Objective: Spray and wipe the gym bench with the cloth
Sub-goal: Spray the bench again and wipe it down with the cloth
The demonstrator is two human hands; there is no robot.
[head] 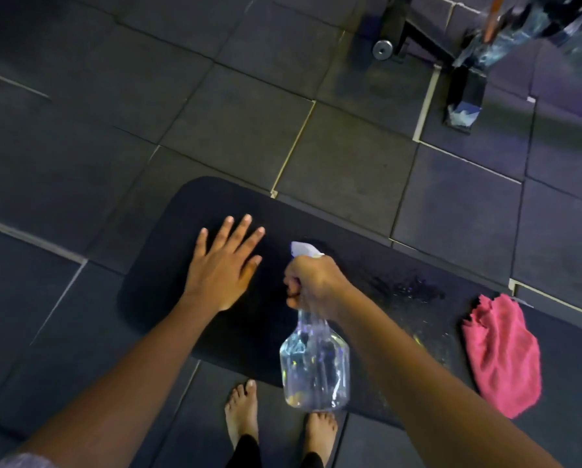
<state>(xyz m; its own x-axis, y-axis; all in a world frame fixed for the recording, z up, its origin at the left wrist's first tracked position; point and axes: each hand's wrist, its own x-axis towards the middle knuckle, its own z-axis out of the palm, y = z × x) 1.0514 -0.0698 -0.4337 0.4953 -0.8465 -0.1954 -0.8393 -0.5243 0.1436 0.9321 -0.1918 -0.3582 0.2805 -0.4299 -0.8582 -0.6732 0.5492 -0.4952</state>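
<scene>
One dark rubber-tiled floor (215, 113) fills the view, with pale seams between the tiles and much open room on the left and far side. Over it lies one long black padded gym bench surface (168, 265), its rounded end on the left and its near edge just above two bare feet (242, 413). Some black metal gym equipment (465, 89) stands well apart at the upper right. One pink cloth (506, 356) lies crumpled on the surface at the right, draped over the near edge. One clear plastic spray bottle (315, 369) with a white nozzle hangs over the middle, the right hand (311, 283) having its grip closed tight around the trigger neck. The left hand (223, 265) rests flat on the surface, fingers spread. Wet droplets (408, 287) glisten between bottle and cloth.
</scene>
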